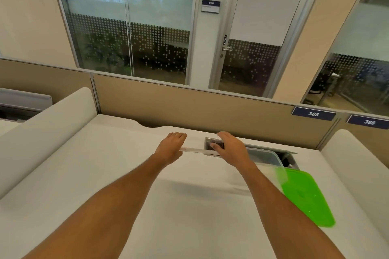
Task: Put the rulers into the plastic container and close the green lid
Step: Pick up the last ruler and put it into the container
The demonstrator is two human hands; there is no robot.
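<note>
A pale, clear ruler (pixel 192 149) lies across the far part of the white desk (pixel 126 174). Its left end disappears under the thumb side of my left hand (pixel 171 145), which is palm down and seems to pinch it. My right hand (pixel 230 147) hovers palm down just right of the ruler's other end, fingers spread, thumb over a dark cable port (pixel 210 145). The translucent plastic container (pixel 266 156) stands open right of that hand. The green lid (pixel 305 195) lies beside it, nearer to me, partly under the container's edge.
A beige partition (pixel 189 107) with number plates 385 and 386 closes the desk's far side. White rounded side dividers (pixel 52 124) stand at left and right. An open cable slot (pixel 288 160) lies behind the container. Glass walls and a door are beyond.
</note>
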